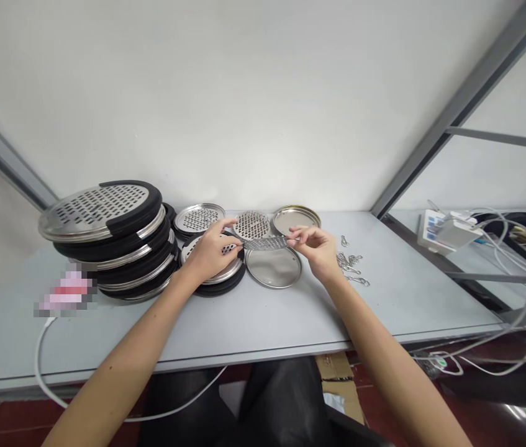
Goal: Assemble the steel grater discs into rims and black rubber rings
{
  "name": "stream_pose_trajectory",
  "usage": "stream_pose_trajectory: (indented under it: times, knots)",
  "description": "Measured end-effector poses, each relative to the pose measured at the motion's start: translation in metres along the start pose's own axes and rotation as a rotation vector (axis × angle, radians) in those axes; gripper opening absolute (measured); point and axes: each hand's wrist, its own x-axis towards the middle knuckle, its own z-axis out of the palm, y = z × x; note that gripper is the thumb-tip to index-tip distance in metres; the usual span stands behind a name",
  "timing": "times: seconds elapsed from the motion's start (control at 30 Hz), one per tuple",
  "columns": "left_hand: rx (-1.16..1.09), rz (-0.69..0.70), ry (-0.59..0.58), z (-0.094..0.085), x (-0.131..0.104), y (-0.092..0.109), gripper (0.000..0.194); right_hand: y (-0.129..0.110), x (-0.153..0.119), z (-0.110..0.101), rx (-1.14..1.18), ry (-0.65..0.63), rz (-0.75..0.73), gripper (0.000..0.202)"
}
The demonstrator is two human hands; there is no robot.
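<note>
My left hand [211,251] pinches the left edge of a perforated metal grater plate [266,243]. Its right edge sits between the fingertips of my right hand [315,249]. The plate is tilted, seen at a low angle, above a shallow round metal dish [274,270]. Behind it lies another round grater disc [252,225] with raised holes, beside a gold-rimmed metal dish [297,217]. Under my left hand is a black-rimmed round grater [223,284], partly hidden. A further round grater [199,218] lies behind that hand.
A tall stack of round graters with black rims [127,248] stands at the left. Small metal clips [350,264] lie right of my right hand. A white cable [41,360] hangs over the table's front edge. Power strips [446,231] and cables lie beyond the right frame post.
</note>
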Motion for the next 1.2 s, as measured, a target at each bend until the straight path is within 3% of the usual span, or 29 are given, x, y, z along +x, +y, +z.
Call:
stream_pose_trajectory:
  times: [0.13, 0.3, 0.57, 0.8, 0.93, 1.07, 1.2]
  knots:
    - [0.021, 0.038, 0.042, 0.000, 0.001, 0.001, 0.013, 0.004, 0.002, -0.005, -0.010, -0.079, 0.074, 0.031]
    - [0.054, 0.064, 0.034, -0.001, 0.001, -0.001, 0.014, 0.014, 0.005, -0.008, -0.256, -0.118, 0.244, 0.044]
    - [0.160, 0.152, -0.025, -0.005, 0.001, 0.007, 0.015, 0.014, 0.002, -0.006, -0.406, -0.441, 0.395, 0.050]
    - [0.172, 0.163, -0.033, -0.005, 0.000, 0.007, 0.015, 0.002, -0.001, -0.005, -0.330, -0.634, 0.378, 0.054]
    - [0.163, 0.156, -0.035, -0.005, 0.000, 0.006, 0.015, 0.004, -0.004, -0.005, -0.284, -0.735, 0.324, 0.071]
    - [0.166, 0.154, -0.045, -0.005, -0.001, 0.006, 0.015, 0.007, -0.007, -0.003, -0.258, -0.749, 0.311, 0.090]
    - [0.159, 0.143, -0.060, -0.005, -0.001, 0.006, 0.015, 0.009, -0.008, -0.003, -0.232, -0.772, 0.315, 0.094]
